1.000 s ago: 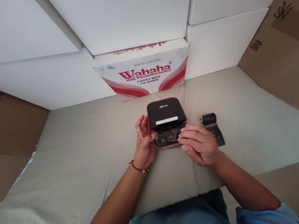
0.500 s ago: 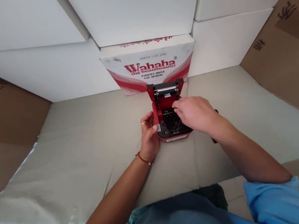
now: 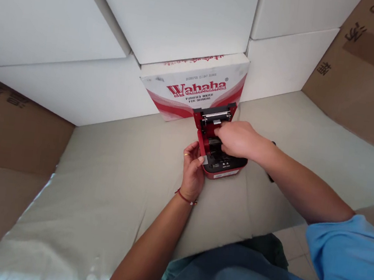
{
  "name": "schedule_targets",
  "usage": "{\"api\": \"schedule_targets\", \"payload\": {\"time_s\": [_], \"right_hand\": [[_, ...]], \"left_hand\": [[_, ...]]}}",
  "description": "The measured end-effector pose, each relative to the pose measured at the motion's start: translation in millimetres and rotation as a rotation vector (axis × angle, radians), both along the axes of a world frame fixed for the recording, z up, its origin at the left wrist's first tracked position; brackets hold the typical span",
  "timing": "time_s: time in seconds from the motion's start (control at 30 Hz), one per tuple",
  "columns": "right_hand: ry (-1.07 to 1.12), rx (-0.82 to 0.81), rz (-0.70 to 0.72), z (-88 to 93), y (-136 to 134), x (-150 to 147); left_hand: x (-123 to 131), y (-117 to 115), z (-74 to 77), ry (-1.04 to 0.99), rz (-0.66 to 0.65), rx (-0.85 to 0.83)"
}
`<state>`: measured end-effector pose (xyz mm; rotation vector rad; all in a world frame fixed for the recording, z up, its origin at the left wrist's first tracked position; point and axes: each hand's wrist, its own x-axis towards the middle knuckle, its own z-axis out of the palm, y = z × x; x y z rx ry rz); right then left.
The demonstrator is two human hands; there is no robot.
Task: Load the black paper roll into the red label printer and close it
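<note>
A small red and black label printer [image 3: 225, 166] sits on the cloth-covered surface with its lid [image 3: 215, 116] raised toward the back. My left hand [image 3: 193, 170] grips the printer's left side, thumb on the front left corner by a light grey patch. Over the open compartment is my right hand [image 3: 236, 139], its fingers bent together near the base of the lid. Whatever those fingers hold, if anything, is hidden by the hand. Part of the dark interior shows below them.
A Wahaha water carton [image 3: 196, 89] stands right behind the printer, before stacked white boxes [image 3: 175, 16]. Brown cardboard boxes [image 3: 368, 76] flank the surface [image 3: 108, 194] on both sides. A black object [image 3: 271, 174] lies mostly hidden behind my right forearm.
The view has shifted slightly, moving the scene to the right. My right hand's fingers have moved a little up and back toward the lid; the left hand keeps its hold.
</note>
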<state>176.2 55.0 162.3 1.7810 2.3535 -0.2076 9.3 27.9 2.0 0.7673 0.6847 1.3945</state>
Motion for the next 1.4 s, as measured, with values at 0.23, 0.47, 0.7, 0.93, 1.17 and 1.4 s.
{"api": "schedule_targets", "payload": {"time_s": [0.23, 0.47, 0.7, 0.93, 1.17, 1.4], "right_hand": [[0.433, 0.080, -0.128, 25.9, -32.9, 95.2], [0.205, -0.170, -0.263, -42.2, 5.5, 125.7], [0.265, -0.026, -0.318, -69.8, -22.1, 169.2], [0.373, -0.067, -0.289, -91.0, -49.1, 202.0], [0.676, -0.013, -0.367, -51.9, -71.6, 219.9], [1.073, -0.217, 0.033, 7.5, -56.0, 181.6]], "left_hand": [[-0.2, 3.1, -5.8, 0.015, -0.024, 0.014], [-0.3, 3.6, -3.2, 0.009, -0.006, 0.003], [-1.7, 4.7, -4.6, 0.005, -0.014, 0.009], [-3.6, 4.3, -3.0, 0.001, -0.045, -0.010], [-4.0, 5.6, -5.0, 0.017, -0.052, 0.019], [-3.7, 4.8, -2.8, -0.005, -0.045, -0.020]]}}
